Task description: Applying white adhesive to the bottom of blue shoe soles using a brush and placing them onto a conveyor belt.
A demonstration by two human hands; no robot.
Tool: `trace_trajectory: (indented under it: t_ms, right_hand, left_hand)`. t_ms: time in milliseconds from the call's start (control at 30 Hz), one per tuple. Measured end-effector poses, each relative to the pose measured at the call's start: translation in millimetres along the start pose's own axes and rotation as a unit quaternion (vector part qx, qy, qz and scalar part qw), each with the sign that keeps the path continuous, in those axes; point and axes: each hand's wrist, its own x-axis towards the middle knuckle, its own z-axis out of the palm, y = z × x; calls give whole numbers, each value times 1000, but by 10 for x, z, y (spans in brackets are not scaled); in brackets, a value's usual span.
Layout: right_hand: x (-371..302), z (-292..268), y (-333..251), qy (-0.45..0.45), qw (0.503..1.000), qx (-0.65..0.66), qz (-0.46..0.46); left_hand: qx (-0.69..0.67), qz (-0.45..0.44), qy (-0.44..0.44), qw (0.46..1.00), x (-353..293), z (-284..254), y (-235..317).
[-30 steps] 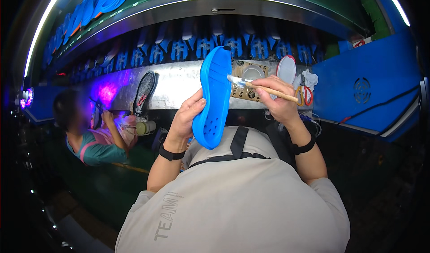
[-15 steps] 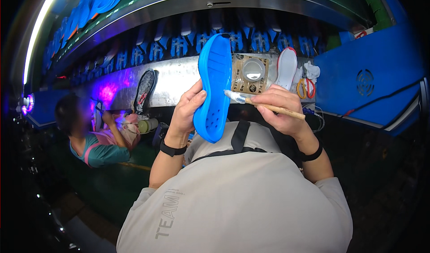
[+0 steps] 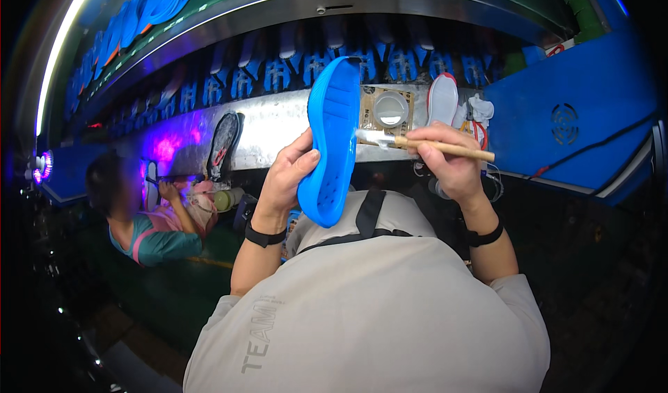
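A blue shoe sole (image 3: 330, 139) stands nearly on end in front of me, its hollow inner side turned to the right. My left hand (image 3: 291, 170) grips it by the left edge, thumb on the near side. In my right hand (image 3: 451, 163) is a paintbrush (image 3: 445, 147) with a wooden handle, held between thumb and fingers. Its pale bristles are at the sole's right rim; whether they touch it I cannot tell. Beyond the brush, a round container (image 3: 391, 109) of clear or whitish liquid rests on a brown cardboard piece (image 3: 373, 119).
A metal ledge (image 3: 268, 132) runs across, bearing a dark sole (image 3: 224, 146), a white red-rimmed sole (image 3: 442, 99), scissors (image 3: 479, 134) and a white cloth (image 3: 481, 108). Behind is a row of blue holders (image 3: 277, 75). A blue cabinet (image 3: 536, 115) stands right; a co-worker (image 3: 156, 219) sits left.
The brush and my right hand have moved a little right, and the bristles have shifted up along the rim. The sole has turned slightly, showing less of its inside.
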Motion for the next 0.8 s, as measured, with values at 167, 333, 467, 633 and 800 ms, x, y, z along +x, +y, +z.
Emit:
trace_trajectory:
  t_ms: [167,333,467,633,800]
  right_hand:
    - [84,38,141,34,997,45,60]
    - [150,58,245,73,994,54,57]
    - [209,90,247,99,994,32,43]
    - [232,85,260,119,992,22,26]
    - [235,113,237,144,989,-22,-25]
  left_hand:
    - [39,-12,-6,999,-52,55,26]
    - [12,-19,-9,1000,-77,46,56]
    - [-11,-43,-6,999,-102,-38,23]
    - [-34,-41,-7,999,-98,-23,4]
    - [-66,-52,-11,996,-83,-86,-30]
